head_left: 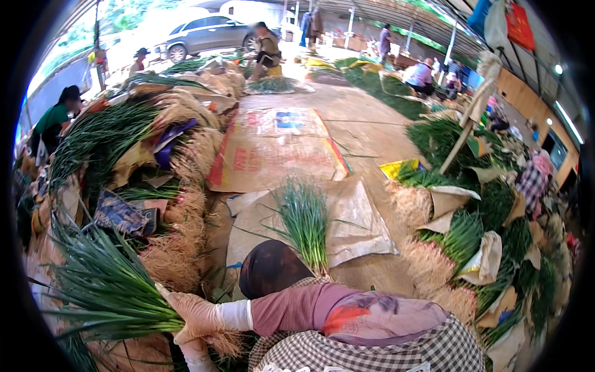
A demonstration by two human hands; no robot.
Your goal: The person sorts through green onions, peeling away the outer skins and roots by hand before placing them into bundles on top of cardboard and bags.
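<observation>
At the lower left, a large bunch of green onions (114, 288) is held with its long green leaves pointing left and its pale roots showing below my wrist. My right hand (193, 310), in a pale glove with a white cuff, reaches across my body and closes around the stalks. Just beneath it, my left hand (191, 345) is partly hidden and closes on the same bunch from below. In front of my dark-covered knee (273, 268), a smaller bunch of green onions (304, 217) lies on a flattened woven sack (359, 229), leaves pointing away.
Heaped green onions with roots (180, 254) line the left side, with a dark crumpled cloth (124, 214) on them. More bundles (462, 239) are stacked at right beside a leaning wooden pole (455, 149). A printed sack (279, 149) lies ahead. Several people and a car (204, 36) are farther off.
</observation>
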